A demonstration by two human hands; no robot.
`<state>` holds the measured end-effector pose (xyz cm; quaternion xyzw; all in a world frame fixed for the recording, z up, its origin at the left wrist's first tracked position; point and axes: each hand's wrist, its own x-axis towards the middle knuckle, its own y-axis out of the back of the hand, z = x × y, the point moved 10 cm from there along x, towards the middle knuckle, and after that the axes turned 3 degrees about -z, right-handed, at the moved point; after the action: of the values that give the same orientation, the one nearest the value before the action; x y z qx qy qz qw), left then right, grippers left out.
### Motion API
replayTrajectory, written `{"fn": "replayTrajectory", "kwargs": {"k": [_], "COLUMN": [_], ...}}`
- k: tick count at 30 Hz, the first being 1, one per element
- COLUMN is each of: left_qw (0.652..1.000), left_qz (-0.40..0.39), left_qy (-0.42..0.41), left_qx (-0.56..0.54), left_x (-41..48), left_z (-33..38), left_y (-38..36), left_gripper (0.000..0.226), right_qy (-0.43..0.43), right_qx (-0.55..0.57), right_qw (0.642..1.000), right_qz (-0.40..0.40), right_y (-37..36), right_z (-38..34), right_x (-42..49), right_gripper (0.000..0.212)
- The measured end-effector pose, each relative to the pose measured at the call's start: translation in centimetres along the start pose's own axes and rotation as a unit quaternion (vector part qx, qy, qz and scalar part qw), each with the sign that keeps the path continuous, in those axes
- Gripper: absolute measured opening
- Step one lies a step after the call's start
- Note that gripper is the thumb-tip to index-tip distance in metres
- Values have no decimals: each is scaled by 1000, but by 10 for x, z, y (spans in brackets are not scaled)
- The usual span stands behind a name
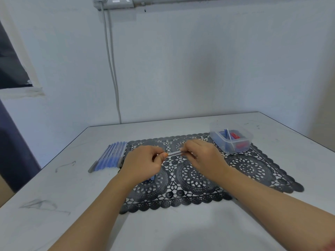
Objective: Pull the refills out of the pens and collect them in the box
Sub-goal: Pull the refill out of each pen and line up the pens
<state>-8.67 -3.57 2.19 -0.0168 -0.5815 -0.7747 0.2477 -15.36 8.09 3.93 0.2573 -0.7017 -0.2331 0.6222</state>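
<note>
Both hands hold one clear pen [174, 153] level above the black lace mat [253, 167]. My left hand [143, 163] pinches the pen's left end, and a blue piece [152, 178] shows under its palm. My right hand [201, 154] grips the right part of the barrel. A row of several blue pens [110, 156] lies on the table left of the mat. The clear plastic box [231, 138] stands at the mat's far right corner with blue and red pieces and thin refills inside.
The white table [54, 205] ends at a wall behind and drops off on the left. A grey cable [112, 69] runs down the wall behind the table. Pencil-like marks streak the tabletop at the left.
</note>
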Motion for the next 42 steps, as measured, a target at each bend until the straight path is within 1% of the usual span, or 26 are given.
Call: {"fn": "replayTrajectory", "kwargs": {"k": [4,8,10,13,17,19,22,24,27,28,31,33,36,39,42], "left_qw": [998,997,997,997,998,997,995,994,993,993,993,992,991,991,991], "left_qz": [22,24,24,24,17,11,12,16,28,31,35,42,48,62,61], "left_qy": [-21,-21,-20,-24,-50,-57,-72,-81,-92,-94,-91,-90,-82,-67,-68], "left_qx": [59,68,70,68,44,41,61,68,63,65,67,78,97,99,93], "left_x": [-1,0,0,-1,-3,-4,-5,-5,-4,-4,-5,-4,-2,-1,0], "left_z": [3,1,1,2,9,12,18,21,20,20,16,14,7,0,-2], "left_y": [3,3,3,2,2,1,1,1,2,2,2,4,6,8,6], "left_gripper": [29,25,23,30,39,39,39,40,39,36,26,24,26,30,32], "right_qy": [-33,-26,-27,-23,-13,-32,-63,-82,-102,-102,-107,-94,-79,-83,-75], "right_qx": [50,57,55,45,23,22,8,-1,-5,-3,-1,4,2,6,13], "right_qw": [997,996,997,998,999,998,996,994,988,987,986,987,989,988,987], "right_qz": [-42,-57,-51,-35,-39,-49,-64,-78,-114,-121,-130,-129,-128,-133,-139], "right_y": [-9,-12,-10,-7,-12,-14,-13,-14,-22,-25,-28,-28,-28,-28,-28], "right_z": [5,1,2,1,0,2,5,7,12,13,15,11,7,5,1], "right_x": [-2,0,0,-1,-1,-1,-1,-1,-3,-4,-5,-4,-4,-4,-3], "right_gripper": [10,15,14,16,33,38,39,49,56,55,36,32,32,34,44]}}
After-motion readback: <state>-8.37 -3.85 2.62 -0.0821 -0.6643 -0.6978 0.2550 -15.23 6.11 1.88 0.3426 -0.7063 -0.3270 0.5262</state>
